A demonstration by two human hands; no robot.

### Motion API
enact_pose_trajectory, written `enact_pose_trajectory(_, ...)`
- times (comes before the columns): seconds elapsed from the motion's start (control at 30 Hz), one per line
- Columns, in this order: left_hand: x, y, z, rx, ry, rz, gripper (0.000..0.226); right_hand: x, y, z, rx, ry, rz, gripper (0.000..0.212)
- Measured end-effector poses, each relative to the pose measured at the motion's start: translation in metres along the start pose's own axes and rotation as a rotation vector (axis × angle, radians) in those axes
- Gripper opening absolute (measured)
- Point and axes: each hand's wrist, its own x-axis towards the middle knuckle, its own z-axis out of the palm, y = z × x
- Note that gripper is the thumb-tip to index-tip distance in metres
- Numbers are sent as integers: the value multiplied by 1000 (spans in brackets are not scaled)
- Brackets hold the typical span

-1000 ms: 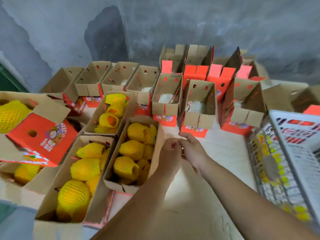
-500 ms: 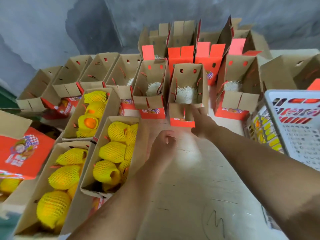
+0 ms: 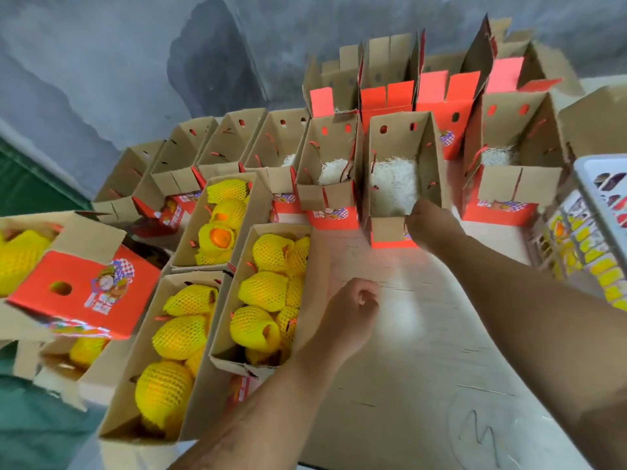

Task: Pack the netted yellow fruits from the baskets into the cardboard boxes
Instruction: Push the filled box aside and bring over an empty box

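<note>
Netted yellow fruits [image 3: 263,291] fill an open cardboard box [image 3: 317,266] at centre left. My left hand [image 3: 353,310] hovers just right of that box, fingers loosely curled, holding nothing. My right hand [image 3: 429,222] reaches forward and grips the front right corner of an empty box [image 3: 400,140] lined with white shredded filler [image 3: 393,184]. A white plastic basket [image 3: 600,174] at the far right edge shows more yellow netted fruits [image 3: 590,259] through its wall.
Two more fruit-filled boxes [image 3: 135,368] [image 3: 190,239] lie to the left. A red-flapped box [image 3: 84,286] sits at the far left. Rows of empty open boxes [image 3: 237,140] stand along the back by the grey wall. Pale wooden tabletop [image 3: 424,351] lies between my arms.
My hands have parted. The right hand moved forward and took hold of the empty box's front corner; the left hand stayed near the filled box, and the view shifted.
</note>
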Motion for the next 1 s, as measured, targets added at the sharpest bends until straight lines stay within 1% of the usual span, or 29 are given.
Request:
enact_pose_trajectory(0.03,-2,-2,-3,-2,-9,6,18,-11,5,2,-24,64,-13,24)
enact_pose_trajectory(0.07,-3,-2,-6,-14,-17,3,18,-25,11,3,-5,113,9,29)
enact_pose_trajectory(0.13,-3,1,-9,-97,-5,-25,18,-53,28,-3,77,193,113,41)
enact_pose_trajectory(0.17,-5,5,-9,-166,10,-50,18,-67,38,-8,83,207,156,39)
enact_pose_trajectory(0.2,-7,9,-8,-241,28,-79,17,-78,49,-16,69,187,183,33)
enact_pose_trajectory(0.27,-14,14,-4,-344,64,-102,18,-103,71,-37,11,81,226,23)
enact_pose_trajectory(0.33,-20,17,-1,-362,55,-68,24,-128,94,-57,-74,-11,257,21)
enact_pose_trajectory(0.37,-22,20,0,-343,31,-46,30,-140,106,-65,-95,-34,260,21)
enact_pose_trajectory(0.4,-23,21,2,-268,17,-4,41,-151,117,-72,-98,-51,266,23)
enact_pose_trajectory(0.43,-22,22,2,-146,26,76,54,-162,123,-77,-83,-62,282,28)
enact_pose_trajectory(0.47,-22,22,3,23,55,181,63,-172,126,-80,-78,-63,305,33)
enact_pose_trajectory(0.5,-22,21,4,196,105,316,64,-181,128,-82,-95,-53,324,37)
enact_pose_trajectory(0.53,-23,21,4,333,130,470,60,-188,128,-83,-115,-40,329,40)
enact_pose_trajectory(0.57,-23,19,4,430,85,613,54,-196,128,-83,-133,-25,319,40)
enact_pose_trajectory(0.6,-23,16,4,502,-21,699,46,-203,128,-82,-140,-16,303,37)
enact_pose_trajectory(0.63,-25,12,5,583,-168,708,40,-210,128,-79,-142,-8,287,34)
enact_pose_trajectory(0.67,-28,9,5,696,-309,654,46,-217,128,-78,-153,-2,279,31)
enact_pose_trajectory(0.7,-33,8,6,826,-394,614,59,-223,127,-77,-170,3,276,29)
enact_pose_trajectory(0.73,-39,9,7,954,-413,609,68,-229,126,-75,-191,9,283,28)
enact_pose_trajectory(0.77,-44,12,7,1036,-397,635,70,-234,125,-73,-213,17,291,27)
enact_pose_trajectory(0.8,-49,15,8,1070,-375,656,67,-240,123,-71,-234,23,299,26)
enact_pose_trajectory(0.83,-53,16,9,1073,-369,627,62,-244,120,-68,-255,20,306,26)
enact_pose_trajectory(0.87,-56,18,9,1038,-389,552,57,-249,117,-65,-274,4,310,27)
enact_pose_trajectory(0.93,-59,23,11,891,-504,387,50,-257,113,-60,-282,-31,302,27)
enact_pose_trajectory(1.0,-65,30,17,702,-575,298,35,-262,109,-60,-241,-51,291,27)
